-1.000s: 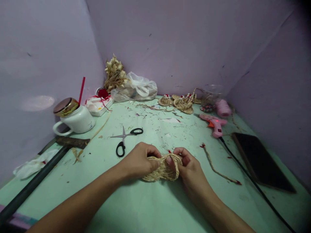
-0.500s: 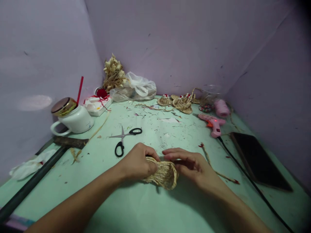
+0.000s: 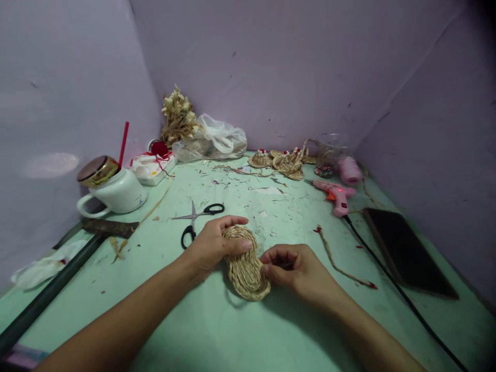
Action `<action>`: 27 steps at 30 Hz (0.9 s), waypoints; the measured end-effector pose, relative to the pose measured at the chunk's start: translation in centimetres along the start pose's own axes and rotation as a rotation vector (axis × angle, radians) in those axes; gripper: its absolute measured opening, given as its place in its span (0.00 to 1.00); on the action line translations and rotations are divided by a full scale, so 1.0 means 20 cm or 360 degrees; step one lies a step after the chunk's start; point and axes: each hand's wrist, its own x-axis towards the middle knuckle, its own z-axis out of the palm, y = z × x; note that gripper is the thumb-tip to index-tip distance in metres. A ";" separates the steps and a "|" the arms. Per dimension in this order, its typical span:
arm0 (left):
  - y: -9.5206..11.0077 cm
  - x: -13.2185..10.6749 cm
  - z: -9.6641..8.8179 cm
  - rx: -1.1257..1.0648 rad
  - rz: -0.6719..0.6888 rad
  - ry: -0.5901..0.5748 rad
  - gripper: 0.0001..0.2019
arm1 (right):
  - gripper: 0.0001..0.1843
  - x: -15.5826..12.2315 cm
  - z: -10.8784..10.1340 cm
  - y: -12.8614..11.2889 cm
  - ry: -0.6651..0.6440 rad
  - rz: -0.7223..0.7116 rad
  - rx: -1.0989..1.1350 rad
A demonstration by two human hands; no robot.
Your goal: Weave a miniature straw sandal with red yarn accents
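A coiled straw-rope slipper sole (image 3: 248, 276), narrow at the waist, is tilted up just above the green tabletop with its flat face toward me. My left hand (image 3: 217, 244) grips its upper end, thumb across the face and fingers behind. At the right edge, my right hand (image 3: 292, 266) pinches the rim between thumb and forefinger. Beyond my left hand lie black-handled scissors (image 3: 197, 216) with their blades spread. A short twisted straw cord (image 3: 331, 257) with red ends rests to the right of my right hand.
A pink glue gun (image 3: 338, 194) with its red light on trails a black cord beside a dark phone (image 3: 406, 250). On the left are a hammer (image 3: 110, 227) and a white mug (image 3: 118, 194). Beaded straw pieces (image 3: 287, 163) and a plastic bag (image 3: 220, 139) stand at the back.
The sole has been turned so its broad face and full length show. My left thumb now lies across it, and my right fingers have closed on its right rim.
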 end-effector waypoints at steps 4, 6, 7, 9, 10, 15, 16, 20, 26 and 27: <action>-0.05 -0.01 0.03 -0.0287 -0.0202 -0.0127 0.15 | 0.07 0.02 0.00 0.00 0.0177 0.0052 0.0201; -0.06 -0.02 0.05 -0.0312 -0.0243 -0.0067 0.13 | 0.08 0.03 -0.01 0.01 0.0181 0.0006 0.0245; -0.07 -0.02 0.06 -0.0317 -0.0248 -0.0032 0.12 | 0.08 0.03 -0.02 0.01 0.0190 -0.0024 0.0262; -0.07 -0.02 0.06 -0.0340 -0.0243 0.0023 0.12 | 0.10 0.03 -0.02 0.03 0.0273 -0.0070 0.0262; -0.07 -0.02 0.06 -0.0365 -0.0239 0.0049 0.12 | 0.10 0.03 -0.03 0.03 0.0340 -0.0076 0.0250; -0.06 0.00 0.05 -0.0483 -0.0224 0.0165 0.14 | 0.15 0.02 -0.03 0.00 0.0328 -0.0049 0.0390; -0.06 0.00 0.05 -0.0507 -0.0228 0.0159 0.14 | 0.18 0.02 -0.03 -0.01 0.0251 -0.0060 0.0436; -0.05 0.00 0.06 -0.0629 -0.0262 0.0088 0.11 | 0.23 0.02 -0.01 -0.02 0.0152 -0.0056 0.0452; -0.06 0.00 0.07 -0.0668 -0.0229 -0.0051 0.13 | 0.17 0.04 0.00 0.01 0.0264 -0.0008 0.0491; -0.06 0.00 0.06 -0.0657 -0.0218 -0.0066 0.13 | 0.16 0.04 0.00 0.02 0.0278 -0.0029 0.0474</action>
